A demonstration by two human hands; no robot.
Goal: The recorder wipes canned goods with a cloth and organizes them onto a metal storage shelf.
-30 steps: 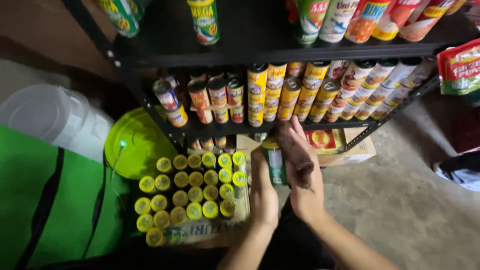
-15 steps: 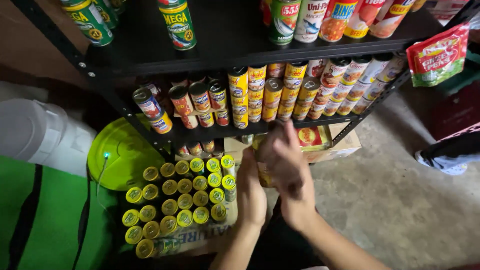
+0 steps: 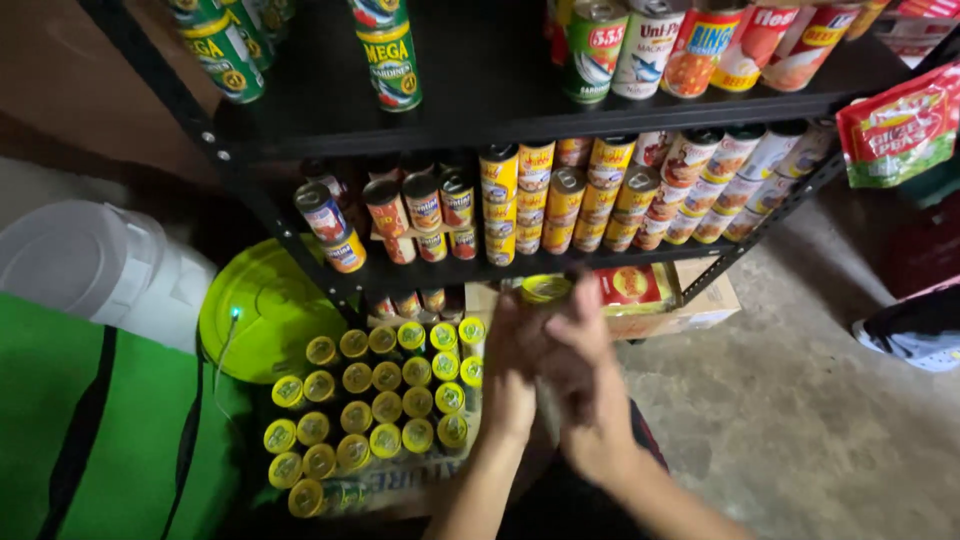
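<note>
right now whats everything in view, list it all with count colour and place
black metal shelf rack: one, black, across the upper picture
cans on top shelf: several, green on the left, mixed colours on the right
cans on middle shelf: many, mostly yellow, red and white, in rows
tray of yellow-topped cans: about two dozen, on the floor, lower left
round lid: one, lime green, left of the tray
white container: one, far left
green bag: one, bottom left
cardboard box: one, brown, under the rack
snack packet: one, red and green, far right
can: one, yellow top, above the hands; blurred
left hand: centre, against the right
right hand: centre
</note>
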